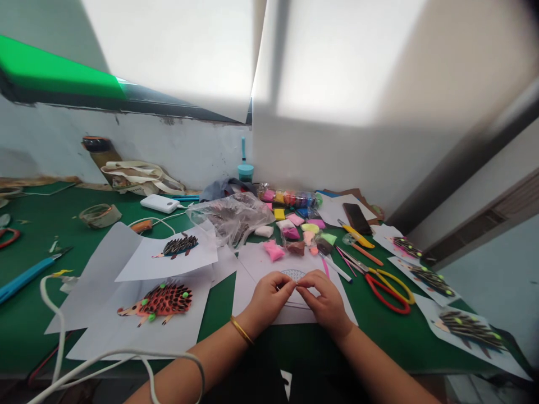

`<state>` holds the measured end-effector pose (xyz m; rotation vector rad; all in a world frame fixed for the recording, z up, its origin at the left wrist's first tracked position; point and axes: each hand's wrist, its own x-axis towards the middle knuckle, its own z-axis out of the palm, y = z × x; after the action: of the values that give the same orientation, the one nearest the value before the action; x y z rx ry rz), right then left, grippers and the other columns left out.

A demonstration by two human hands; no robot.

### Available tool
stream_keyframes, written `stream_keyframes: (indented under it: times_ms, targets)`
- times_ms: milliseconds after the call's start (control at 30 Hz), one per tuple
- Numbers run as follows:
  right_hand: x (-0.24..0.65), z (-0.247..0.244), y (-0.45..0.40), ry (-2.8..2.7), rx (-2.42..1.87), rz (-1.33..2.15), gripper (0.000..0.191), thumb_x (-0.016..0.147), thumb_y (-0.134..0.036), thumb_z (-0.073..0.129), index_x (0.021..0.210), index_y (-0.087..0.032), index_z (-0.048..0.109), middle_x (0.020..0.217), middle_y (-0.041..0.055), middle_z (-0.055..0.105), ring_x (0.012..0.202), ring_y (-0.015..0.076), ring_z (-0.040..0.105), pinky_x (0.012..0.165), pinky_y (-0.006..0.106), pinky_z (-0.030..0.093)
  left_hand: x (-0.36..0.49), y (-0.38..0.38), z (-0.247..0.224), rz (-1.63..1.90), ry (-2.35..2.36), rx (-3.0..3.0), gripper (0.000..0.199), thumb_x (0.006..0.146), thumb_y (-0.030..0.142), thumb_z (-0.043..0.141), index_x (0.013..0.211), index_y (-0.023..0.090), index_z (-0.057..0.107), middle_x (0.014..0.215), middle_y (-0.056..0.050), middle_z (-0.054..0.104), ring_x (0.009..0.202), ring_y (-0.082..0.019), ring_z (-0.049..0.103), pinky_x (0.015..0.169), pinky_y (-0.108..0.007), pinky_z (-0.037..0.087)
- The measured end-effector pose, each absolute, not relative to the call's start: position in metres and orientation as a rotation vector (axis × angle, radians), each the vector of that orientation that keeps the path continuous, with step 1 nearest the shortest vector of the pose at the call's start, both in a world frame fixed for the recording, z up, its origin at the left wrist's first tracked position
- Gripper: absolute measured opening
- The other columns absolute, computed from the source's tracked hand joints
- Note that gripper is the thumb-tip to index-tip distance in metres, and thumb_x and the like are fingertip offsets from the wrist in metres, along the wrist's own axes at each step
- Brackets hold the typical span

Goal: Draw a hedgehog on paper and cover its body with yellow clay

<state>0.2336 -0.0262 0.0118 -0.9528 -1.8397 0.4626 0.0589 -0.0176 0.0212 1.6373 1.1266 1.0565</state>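
Both hands meet over a white paper [252,297] at the middle front of the green table. My left hand [272,297], with a gold bangle at its wrist, has thumb and forefinger pinched together. My right hand [322,300] pinches beside it, the fingertips almost touching. Whatever lies between the fingertips is too small to make out. Part of a printed oval pattern [293,274] shows on the paper just behind the fingers. Packs of coloured clay lie beyond, among them a pink one [273,250] and a brown one [294,247].
Red and yellow scissors [389,289], an orange-handled tool [366,253] and a white marker [337,268] lie right. Hedgehog pictures [166,303] rest on both sides. A white cable [122,353] crosses the front left. A plastic bag [231,216] and phone [356,218] lie farther back.
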Motion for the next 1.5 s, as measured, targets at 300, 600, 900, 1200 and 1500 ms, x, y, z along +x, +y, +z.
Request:
stream_keyframes:
  times_ms: [300, 600, 900, 1200, 1500]
  targets:
    - [0.2358, 0.0057, -0.0248, -1.828, -0.945, 0.425, 0.012, 0.089, -0.022, 0.064, 0.101, -0.023, 0.066, 0.085, 0.0042, 0.063, 0.081, 0.0191, 0.058, 0.073, 0.035, 0.049, 0.0588, -0.0173, 0.0222, 1.043, 1.101, 1.556, 0.029, 0.084, 0.04, 0.058, 0.071, 0.016, 0.066, 0.068, -0.003, 0.063, 0.065, -0.016, 0.054, 0.062, -0.026, 0.041]
    - [0.234, 0.011, -0.0259, -1.836, -0.913, 0.43, 0.008, 0.089, -0.019, 0.063, 0.093, -0.023, 0.069, 0.082, 0.0037, 0.063, 0.082, 0.0188, 0.059, 0.073, 0.034, 0.049, 0.0575, -0.0177, 0.0238, 1.061, 1.086, 1.606, 0.029, 0.087, 0.038, 0.054, 0.072, 0.017, 0.067, 0.07, -0.003, 0.063, 0.071, -0.017, 0.058, 0.067, -0.027, 0.044]
    - [0.2334, 0.011, -0.0258, -1.846, -0.91, 0.452, 0.009, 0.089, -0.019, 0.062, 0.093, -0.024, 0.069, 0.083, 0.0032, 0.063, 0.082, 0.0188, 0.059, 0.073, 0.034, 0.05, 0.0593, -0.0175, 0.0224, 1.056, 1.087, 1.603, 0.028, 0.084, 0.04, 0.059, 0.071, 0.017, 0.067, 0.071, -0.003, 0.065, 0.07, -0.017, 0.058, 0.066, -0.027, 0.044]
    - [0.2332, 0.0138, -0.0261, -1.845, -0.9, 0.414, 0.008, 0.089, -0.019, 0.063, 0.092, -0.024, 0.068, 0.082, 0.0028, 0.064, 0.081, 0.018, 0.059, 0.073, 0.033, 0.049, 0.0573, -0.0175, 0.0221, 1.077, 1.049, 1.598, 0.031, 0.09, 0.038, 0.052, 0.074, 0.017, 0.067, 0.07, -0.002, 0.062, 0.07, -0.016, 0.058, 0.069, -0.028, 0.046]
    - [0.2356, 0.0096, -0.0248, -1.819, -0.941, 0.434, 0.006, 0.09, -0.022, 0.062, 0.091, -0.023, 0.068, 0.083, 0.0037, 0.064, 0.082, 0.0193, 0.059, 0.074, 0.035, 0.049, 0.0566, -0.0213, 0.0187, 1.161, 1.09, 1.815, 0.014, 0.089, 0.031, 0.059, 0.09, 0.02, 0.067, 0.087, -0.003, 0.064, 0.079, -0.016, 0.057, 0.072, -0.027, 0.046]
